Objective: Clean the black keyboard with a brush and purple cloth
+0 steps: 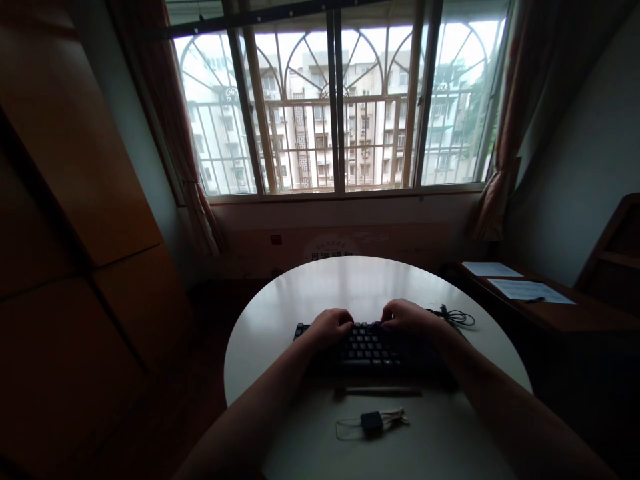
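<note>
Your left hand and right hand both rest on the far rows of the flat black computer keyboard, which lies mid-frame on the round white table. The fingers curl down onto the keys and clasp nothing, their tips hidden behind the knuckles. A coiled black cable lies just right of your right hand, and a small black block with a pale cord sits lower centre.
</note>
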Demonstrator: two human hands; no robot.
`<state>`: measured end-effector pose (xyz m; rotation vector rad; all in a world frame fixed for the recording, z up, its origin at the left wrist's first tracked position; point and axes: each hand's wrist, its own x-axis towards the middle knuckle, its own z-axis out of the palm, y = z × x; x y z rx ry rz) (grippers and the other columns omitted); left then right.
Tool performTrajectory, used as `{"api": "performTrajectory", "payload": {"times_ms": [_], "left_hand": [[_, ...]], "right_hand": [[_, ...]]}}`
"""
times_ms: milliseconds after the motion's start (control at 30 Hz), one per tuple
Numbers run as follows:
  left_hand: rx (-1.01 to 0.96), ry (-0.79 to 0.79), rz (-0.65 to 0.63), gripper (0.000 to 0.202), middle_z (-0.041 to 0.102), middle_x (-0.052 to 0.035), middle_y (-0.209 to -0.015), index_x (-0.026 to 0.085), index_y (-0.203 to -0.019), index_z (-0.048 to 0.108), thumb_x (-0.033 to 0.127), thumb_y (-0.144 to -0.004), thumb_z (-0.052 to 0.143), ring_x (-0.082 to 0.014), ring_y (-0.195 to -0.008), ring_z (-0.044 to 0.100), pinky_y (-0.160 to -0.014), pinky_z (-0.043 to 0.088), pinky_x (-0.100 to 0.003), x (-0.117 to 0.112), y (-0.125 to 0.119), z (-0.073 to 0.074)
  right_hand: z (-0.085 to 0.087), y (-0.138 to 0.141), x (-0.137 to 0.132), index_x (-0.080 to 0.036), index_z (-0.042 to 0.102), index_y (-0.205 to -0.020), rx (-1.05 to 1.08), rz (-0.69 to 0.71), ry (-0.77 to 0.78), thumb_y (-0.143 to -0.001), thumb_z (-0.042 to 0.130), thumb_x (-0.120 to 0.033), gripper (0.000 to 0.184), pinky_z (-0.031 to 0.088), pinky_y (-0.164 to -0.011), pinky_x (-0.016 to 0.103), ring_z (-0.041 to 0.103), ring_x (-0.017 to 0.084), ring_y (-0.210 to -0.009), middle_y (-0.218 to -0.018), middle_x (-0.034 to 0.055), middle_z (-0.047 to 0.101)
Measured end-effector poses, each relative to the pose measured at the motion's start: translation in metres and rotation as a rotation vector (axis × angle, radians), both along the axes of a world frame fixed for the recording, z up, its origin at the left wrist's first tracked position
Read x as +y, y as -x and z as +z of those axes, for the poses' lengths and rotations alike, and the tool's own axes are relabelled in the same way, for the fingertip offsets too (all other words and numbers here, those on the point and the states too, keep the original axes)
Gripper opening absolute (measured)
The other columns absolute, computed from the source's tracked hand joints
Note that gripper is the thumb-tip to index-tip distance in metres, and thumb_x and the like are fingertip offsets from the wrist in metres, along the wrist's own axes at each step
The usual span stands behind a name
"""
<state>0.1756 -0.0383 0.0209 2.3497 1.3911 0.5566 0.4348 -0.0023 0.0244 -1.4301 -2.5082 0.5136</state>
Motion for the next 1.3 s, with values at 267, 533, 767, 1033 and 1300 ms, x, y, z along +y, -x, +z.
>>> {"api": "performTrajectory", "payload": {"times_ms": [267, 533, 767, 1033, 1300], "left_hand": [[0.016, -0.006, -0.003, 0.028, 0.07, -0.0041, -0.101, 0.021, -0.098, 0.07, 0.036, -0.084, 0.051, -0.0197, -0.09, 0.062, -0.077, 0.048, -0.028, -0.001, 0.0, 0.002], [0.022, -0.009, -0.006, 0.029, 0.07, -0.0049, -0.103, 0.021, -0.099, 0.071, 0.035, -0.084, 0.051, -0.0207, -0.094, 0.062, -0.079, 0.048, -0.028, 0.0, -0.001, 0.002], [0.014, -0.016, -0.012, 0.029, 0.07, -0.0051, -0.101, 0.02, -0.099, 0.07, 0.036, -0.084, 0.051, -0.0203, -0.091, 0.062, -0.078, 0.048, -0.028, 0.0, 0.001, 0.001], [0.007, -0.025, -0.008, 0.028, 0.07, -0.0044, -0.1, 0.021, -0.098, 0.071, 0.035, -0.084, 0.051, -0.0196, -0.09, 0.062, -0.076, 0.048, -0.027, 0.003, 0.001, -0.003], [0.009, -0.003, -0.006, 0.027, 0.07, -0.004, -0.1, 0.021, -0.098, 0.07, 0.035, -0.084, 0.052, -0.0196, -0.09, 0.063, -0.077, 0.048, -0.027, 0.0, 0.0, 0.001]], "right_hand": [[0.005, 0.008, -0.013, -0.025, 0.076, -0.087, -0.156, -0.032, -0.151, -0.079, 0.061, -0.045, 0.026, 0.042, -0.066, 0.026, 0.065, 0.021, -0.083, -0.091, 0.0049, 0.073], [0.0, 0.01, -0.006, -0.027, 0.077, -0.09, -0.124, 0.016, -0.129, -0.077, 0.064, -0.038, 0.021, 0.044, -0.071, 0.028, 0.065, 0.024, -0.085, -0.093, 0.0057, 0.074], [-0.002, 0.003, -0.002, -0.026, 0.077, -0.097, 0.03, 0.116, -0.015, -0.078, 0.062, -0.029, 0.025, 0.046, -0.073, 0.026, 0.066, 0.021, -0.084, -0.096, 0.004, 0.074], [-0.013, -0.003, 0.009, -0.02, 0.076, -0.098, 0.213, 0.097, 0.188, -0.074, 0.066, -0.033, 0.029, 0.049, -0.075, 0.024, 0.067, 0.02, -0.085, -0.094, 0.0029, 0.075], [-0.024, -0.005, 0.02, -0.015, 0.074, -0.093, 0.307, 0.038, 0.294, -0.072, 0.069, -0.039, 0.032, 0.05, -0.074, 0.026, 0.067, 0.021, -0.086, -0.093, 0.0063, 0.074]]}}
